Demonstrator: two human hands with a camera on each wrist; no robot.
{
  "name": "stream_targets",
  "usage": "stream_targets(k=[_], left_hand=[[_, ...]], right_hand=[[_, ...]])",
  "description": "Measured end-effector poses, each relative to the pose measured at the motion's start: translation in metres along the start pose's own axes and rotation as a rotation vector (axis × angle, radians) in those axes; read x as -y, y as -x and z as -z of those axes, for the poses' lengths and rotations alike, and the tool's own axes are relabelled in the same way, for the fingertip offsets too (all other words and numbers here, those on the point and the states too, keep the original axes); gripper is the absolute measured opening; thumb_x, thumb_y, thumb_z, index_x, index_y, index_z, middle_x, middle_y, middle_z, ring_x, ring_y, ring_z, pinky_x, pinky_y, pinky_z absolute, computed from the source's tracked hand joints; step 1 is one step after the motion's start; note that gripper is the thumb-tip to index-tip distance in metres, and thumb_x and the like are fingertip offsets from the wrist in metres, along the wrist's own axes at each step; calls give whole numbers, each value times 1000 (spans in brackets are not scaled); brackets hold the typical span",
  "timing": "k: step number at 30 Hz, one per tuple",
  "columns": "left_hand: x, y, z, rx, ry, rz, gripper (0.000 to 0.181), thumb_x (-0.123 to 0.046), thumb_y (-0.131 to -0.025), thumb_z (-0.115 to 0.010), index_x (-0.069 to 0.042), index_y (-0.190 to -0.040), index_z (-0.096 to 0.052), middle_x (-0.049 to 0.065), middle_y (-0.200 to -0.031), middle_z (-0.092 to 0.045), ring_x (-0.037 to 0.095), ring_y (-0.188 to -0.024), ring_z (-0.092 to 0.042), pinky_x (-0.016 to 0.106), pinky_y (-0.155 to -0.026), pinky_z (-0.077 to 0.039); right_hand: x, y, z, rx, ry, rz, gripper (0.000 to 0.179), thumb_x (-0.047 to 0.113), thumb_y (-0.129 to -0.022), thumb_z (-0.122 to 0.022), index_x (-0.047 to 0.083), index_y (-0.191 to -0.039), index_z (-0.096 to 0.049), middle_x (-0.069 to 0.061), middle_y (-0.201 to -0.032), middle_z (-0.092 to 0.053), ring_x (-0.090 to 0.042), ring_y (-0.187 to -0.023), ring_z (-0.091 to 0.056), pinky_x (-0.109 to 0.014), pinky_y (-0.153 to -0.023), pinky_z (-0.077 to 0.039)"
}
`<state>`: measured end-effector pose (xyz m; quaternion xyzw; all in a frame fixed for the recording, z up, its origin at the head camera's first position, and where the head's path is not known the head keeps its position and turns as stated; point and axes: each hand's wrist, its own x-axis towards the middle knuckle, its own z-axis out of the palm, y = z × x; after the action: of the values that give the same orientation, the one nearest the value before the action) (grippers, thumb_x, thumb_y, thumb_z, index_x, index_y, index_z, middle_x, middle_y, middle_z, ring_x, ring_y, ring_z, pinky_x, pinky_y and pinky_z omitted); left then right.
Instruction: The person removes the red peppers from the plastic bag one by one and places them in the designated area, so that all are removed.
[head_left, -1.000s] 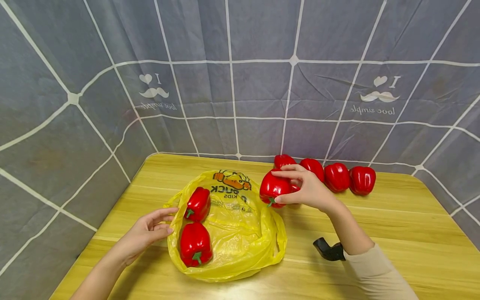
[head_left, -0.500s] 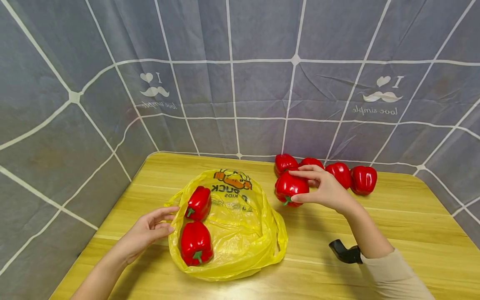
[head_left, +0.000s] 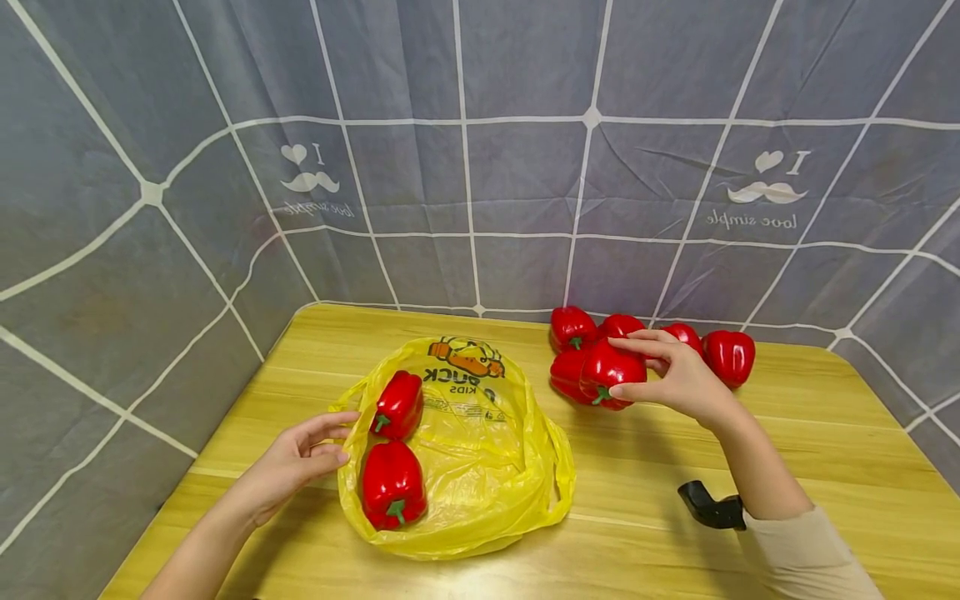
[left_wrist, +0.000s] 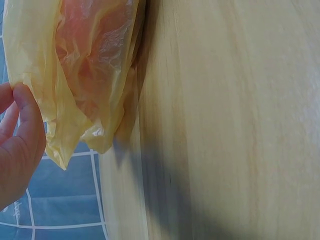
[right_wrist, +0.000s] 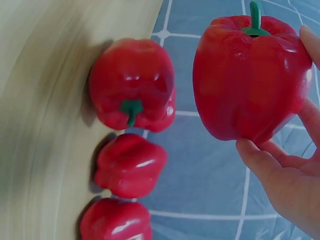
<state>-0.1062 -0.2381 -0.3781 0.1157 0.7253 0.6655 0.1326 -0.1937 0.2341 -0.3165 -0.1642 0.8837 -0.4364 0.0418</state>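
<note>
My left hand [head_left: 292, 467] pinches the left rim of a yellow plastic bag [head_left: 480, 475], which lies spread open on the table. The left wrist view shows thumb and finger on the thin bag film [left_wrist: 32, 55]. Inside the bag, at its left, are two red bell peppers [head_left: 397, 406] with green stems. To the right of the bag, my right hand [head_left: 686, 383] grips another red bell pepper [head_left: 615, 371] between thumb and fingers. In the right wrist view this held pepper [right_wrist: 250, 80] appears apart from the others, stem up.
Several more red bell peppers [head_left: 729, 358] stand along the back right of the wooden table [head_left: 817, 433]. One pepper [head_left: 567, 375] is partly hidden behind the held one. A grey gridded cloth [head_left: 525, 175] hangs behind. A black curved piece [head_left: 712, 508] sits at my right wrist.
My right hand has moved right with its bell pepper, away from the bag's edge, uncovering the pepper behind it. My left hand stays at the bag's rim.
</note>
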Motion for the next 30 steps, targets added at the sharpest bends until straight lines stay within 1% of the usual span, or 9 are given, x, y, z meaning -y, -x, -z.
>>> stream_targets(k=[2,6,10,16,20,24,30], left_hand=[[1,0,0,-2,-2,1,42,-1,-90,-57,-14,-129,-52,5,-111,-52,11,-93,-59,23,-77,-51],[2,0,1,-9,-10,11,42,-2,-90,-57,-13,-131,-51,6,-112,-51,11,-94,-59,23,-78,-51],[3,-1,0,-25,-26,22,44,-3,-90,-58,-7,-132,-49,6,-112,-51,11,-93,-58,22,-78,-50],[6,0,-1,-18,-36,24,45,-4,-89,-60,-3,-132,-48,5,-111,-52,11,-92,-58,22,-78,-50],[6,0,-1,-19,-38,30,46,-5,-89,-60,-2,-133,-47,6,-112,-51,11,-93,-58,22,-79,-50],[5,0,-1,-22,-38,37,46,-6,-89,-60,-2,-133,-46,7,-112,-50,11,-93,-57,22,-78,-50],[6,0,-1,-24,-40,35,45,-5,-89,-60,-3,-133,-47,7,-112,-50,11,-93,-57,22,-78,-50]], right_hand=[[-4,1,1,-9,4,-7,63,26,-74,-79,6,-129,-55,-17,-135,-38,-36,-122,-37,-50,-98,-36],[-10,6,4,-20,24,-19,64,26,-75,-79,6,-130,-55,-20,-136,-36,-38,-122,-34,-52,-97,-37],[-15,10,7,-27,41,-26,64,27,-75,-78,6,-131,-54,-19,-135,-37,-38,-121,-36,-52,-96,-38],[-25,17,9,-30,42,-39,64,26,-77,-77,4,-132,-53,-21,-138,-33,-40,-118,-40,-53,-93,-41],[-33,21,10,-27,33,-49,63,25,-77,-77,3,-131,-53,-22,-140,-32,-40,-122,-35,-54,-98,-36],[-42,24,10,-24,13,-53,62,24,-77,-77,4,-130,-54,-21,-140,-33,-39,-124,-33,-55,-100,-31],[-59,26,8,-19,-20,-44,60,20,-77,-77,3,-130,-54,-20,-137,-35,-38,-124,-32,-57,-101,-29]])
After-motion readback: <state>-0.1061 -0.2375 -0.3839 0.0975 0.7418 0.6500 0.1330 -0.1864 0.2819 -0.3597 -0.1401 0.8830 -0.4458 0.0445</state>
